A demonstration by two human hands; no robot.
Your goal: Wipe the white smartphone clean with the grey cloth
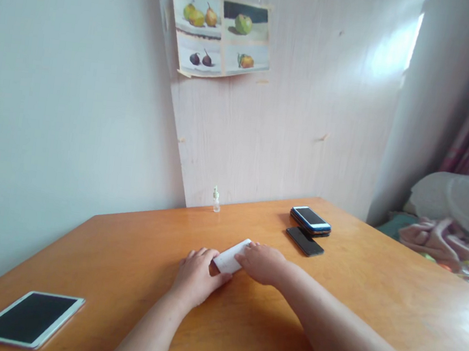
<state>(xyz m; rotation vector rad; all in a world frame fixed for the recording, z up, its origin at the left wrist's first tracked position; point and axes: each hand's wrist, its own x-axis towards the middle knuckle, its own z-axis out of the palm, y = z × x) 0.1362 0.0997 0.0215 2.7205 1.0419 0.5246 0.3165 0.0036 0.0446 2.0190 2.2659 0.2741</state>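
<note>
At the middle of the wooden table, a white, flat, rectangular thing [230, 258] lies slantwise between my hands. It is about phone-sized, but its exact kind does not show. My left hand [197, 276] curves around its near left end, thumb on the near side and fingers on the far side. Over its right end rests my right hand [263, 263], with fingers and thumb closed on the edges. Part of the white thing is hidden under the right fingers.
A stack of phones [310, 220] lies at the back right, with a black phone [304, 241] before it. A white-framed tablet [29, 318] is at the front left. Near the table's [131, 254] back edge stands a small clear pump bottle [216, 200]. Fruit pictures [223, 37] hang behind.
</note>
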